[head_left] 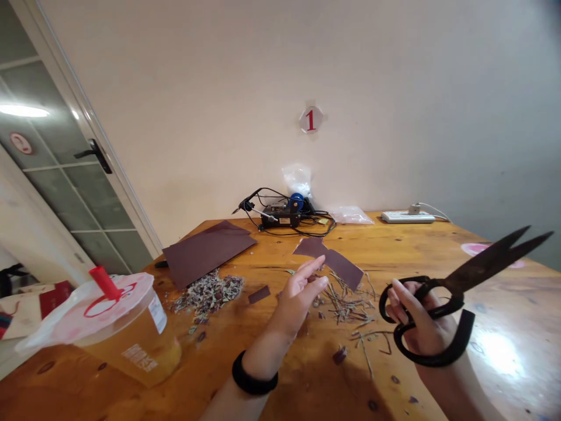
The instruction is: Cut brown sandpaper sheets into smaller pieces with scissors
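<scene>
Right hand (430,334) grips scissors (464,276), blades parted, left hand (297,295) looks empty, thumb and index apart by paper (346,270) near twigs (344,303); I'd pinch its edge, fingertips clear of the blades

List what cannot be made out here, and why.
In the head view:
Print on the drink cup: too blurred to read.
Label on the black machine: too small.
Black object: partly hidden by the large brown sheet.
Parts of the right hand: behind the scissors.
Left forearm: cut off by the bottom edge.
</scene>
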`<move>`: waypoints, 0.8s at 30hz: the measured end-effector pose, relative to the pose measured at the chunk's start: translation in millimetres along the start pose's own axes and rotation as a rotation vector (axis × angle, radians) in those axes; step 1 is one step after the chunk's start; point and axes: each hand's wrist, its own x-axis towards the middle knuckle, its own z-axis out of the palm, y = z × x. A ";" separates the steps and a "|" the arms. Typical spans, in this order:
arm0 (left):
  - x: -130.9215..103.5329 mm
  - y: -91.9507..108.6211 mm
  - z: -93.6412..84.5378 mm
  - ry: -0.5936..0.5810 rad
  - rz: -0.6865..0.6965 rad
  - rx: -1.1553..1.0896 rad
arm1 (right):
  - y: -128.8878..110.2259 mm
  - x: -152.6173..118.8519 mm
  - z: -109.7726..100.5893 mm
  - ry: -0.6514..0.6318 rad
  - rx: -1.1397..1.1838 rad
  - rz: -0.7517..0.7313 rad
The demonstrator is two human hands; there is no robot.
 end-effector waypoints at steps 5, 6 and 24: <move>-2.8 0.5 2.0 0.043 0.047 0.000 | 1.2 0.2 1.1 0.024 0.063 0.184; -3.2 0.0 1.7 0.045 0.058 -0.006 | 2.0 -0.8 1.3 0.003 0.089 0.210; -10.2 4.6 -3.3 -0.021 0.207 -0.101 | -29.2 -4.2 -5.0 -0.084 0.202 0.013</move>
